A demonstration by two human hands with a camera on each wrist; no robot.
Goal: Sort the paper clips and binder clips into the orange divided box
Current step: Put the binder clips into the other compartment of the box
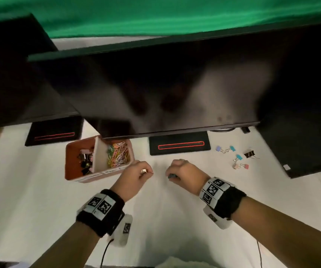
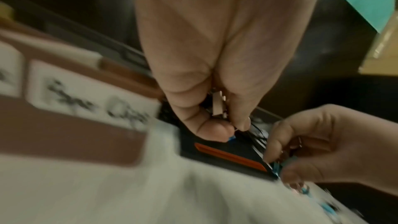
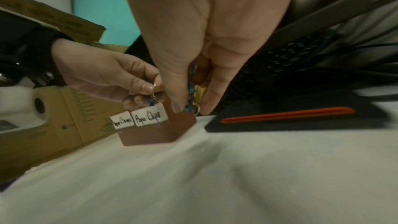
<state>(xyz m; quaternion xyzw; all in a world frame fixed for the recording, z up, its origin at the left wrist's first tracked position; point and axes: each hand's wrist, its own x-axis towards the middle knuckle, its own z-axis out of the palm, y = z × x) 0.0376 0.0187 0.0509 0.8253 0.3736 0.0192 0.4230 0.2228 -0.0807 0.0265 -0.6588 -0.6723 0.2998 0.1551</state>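
While both hands (image 1: pixel 156 172) pinch clips, the box (image 1: pixel 72 167) sits left (close).

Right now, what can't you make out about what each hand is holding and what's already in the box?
- Left hand: curled fingers hide its clips; left wrist view blurred.
- Right hand: fingers cover its clips in every view.
- Orange divided box: monitor cuts off its far edge; left compartment's dark clips uncountable.
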